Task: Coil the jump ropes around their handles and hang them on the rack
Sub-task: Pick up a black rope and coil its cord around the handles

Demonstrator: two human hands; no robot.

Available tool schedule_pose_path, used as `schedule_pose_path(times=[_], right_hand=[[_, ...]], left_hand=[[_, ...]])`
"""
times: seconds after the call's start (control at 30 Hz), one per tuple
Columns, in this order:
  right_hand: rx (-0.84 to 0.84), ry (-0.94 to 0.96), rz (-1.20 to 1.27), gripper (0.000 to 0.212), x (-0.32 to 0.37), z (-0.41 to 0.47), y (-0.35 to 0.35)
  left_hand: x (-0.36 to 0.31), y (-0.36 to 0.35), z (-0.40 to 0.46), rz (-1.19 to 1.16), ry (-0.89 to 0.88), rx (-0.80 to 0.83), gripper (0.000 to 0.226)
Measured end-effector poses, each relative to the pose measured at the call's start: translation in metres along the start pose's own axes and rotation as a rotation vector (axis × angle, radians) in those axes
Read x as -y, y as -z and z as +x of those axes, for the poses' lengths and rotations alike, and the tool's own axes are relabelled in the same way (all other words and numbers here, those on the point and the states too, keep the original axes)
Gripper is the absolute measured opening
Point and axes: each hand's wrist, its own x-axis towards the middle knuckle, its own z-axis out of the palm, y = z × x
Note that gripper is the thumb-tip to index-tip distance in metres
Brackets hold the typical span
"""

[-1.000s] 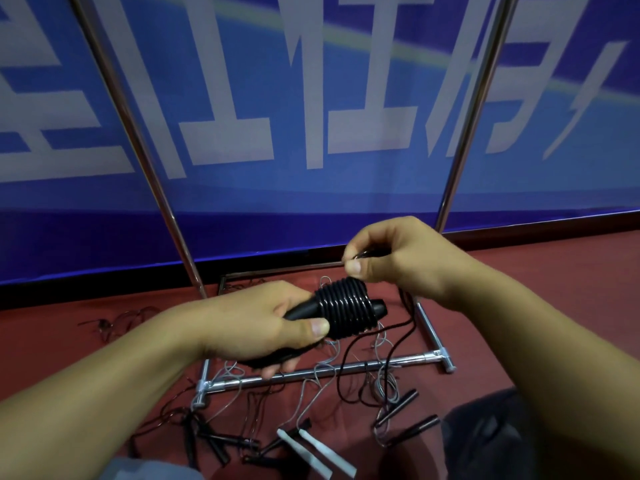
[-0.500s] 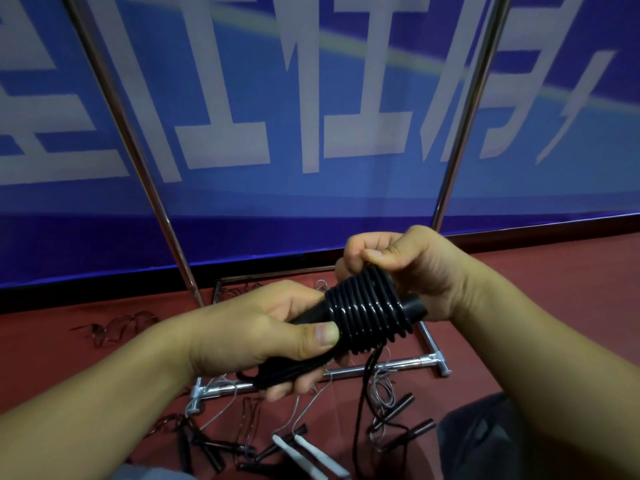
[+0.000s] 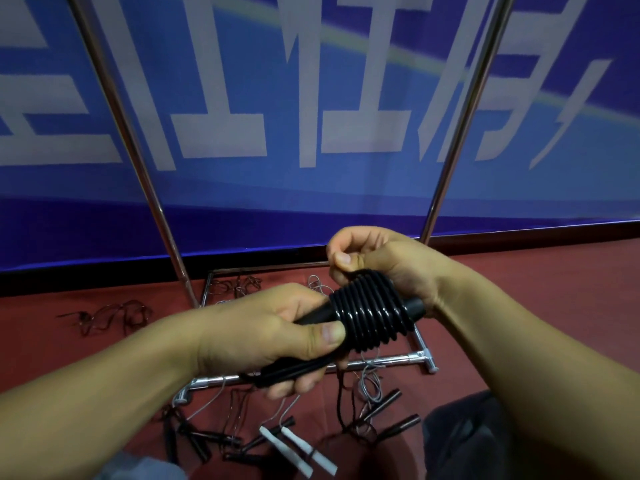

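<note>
Black jump rope (image 3: 370, 311), no legible label.

Right hand comes down onto the coil as the loose rope shortens

The right hand (image 3: 388, 268), which a second ago pinches the rope clear above the bundle, now sits against the far end of the black rope coil (image 3: 369, 311), thumb and fingertips pinching the strand right at the top winding. The coil is wider, with more turns stacked beyond the left hand's (image 3: 263, 337) thumb. The loose black rope tail (image 3: 343, 393) below the grip hangs shorter and straighter than before, no longer looping wide.
</note>
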Motion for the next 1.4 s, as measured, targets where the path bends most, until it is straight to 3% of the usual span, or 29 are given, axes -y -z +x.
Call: schedule_pose_path(times=[0.1,0.2,0.3,0.43,0.57,0.67,0.87,1.0,1.4], right_hand=[[-0.046,-0.034,0.064,0.006,-0.001,0.002,-0.003],[-0.060,-0.116,0.060,0.016,-0.006,0.004,-0.003],[-0.089,-0.203,0.098,0.019,-0.013,0.006,-0.006],[-0.205,-0.106,0.108,0.044,-0.018,0.017,-0.014],[-0.340,-0.091,0.031,0.047,-0.025,0.025,-0.022],[-0.370,-0.102,-0.048,0.037,-0.031,0.027,-0.029],[-0.548,0.003,-0.508,0.044,-0.019,0.020,-0.039],[-0.521,0.070,-0.895,0.043,-0.015,0.015,-0.043],[-0.466,0.043,-1.128,0.033,-0.015,0.003,-0.041]], left_hand=[[0.003,0.000,0.003,-0.012,-0.028,-0.050,0.042],[0.003,-0.001,0.007,-0.031,-0.066,-0.138,0.029],[0.002,-0.003,0.013,-0.068,-0.114,-0.263,0.032],[0.004,-0.003,0.020,-0.073,-0.165,-0.484,0.027],[0.000,0.004,0.028,-0.186,-0.175,-0.749,0.039],[-0.003,0.018,0.025,-0.237,-0.154,-0.927,0.035],[0.001,0.030,0.011,-0.130,0.000,-0.910,0.033],[0.005,0.035,0.008,-0.037,0.061,-0.914,0.029],[0.019,0.049,0.014,0.185,0.103,-1.015,0.024]])
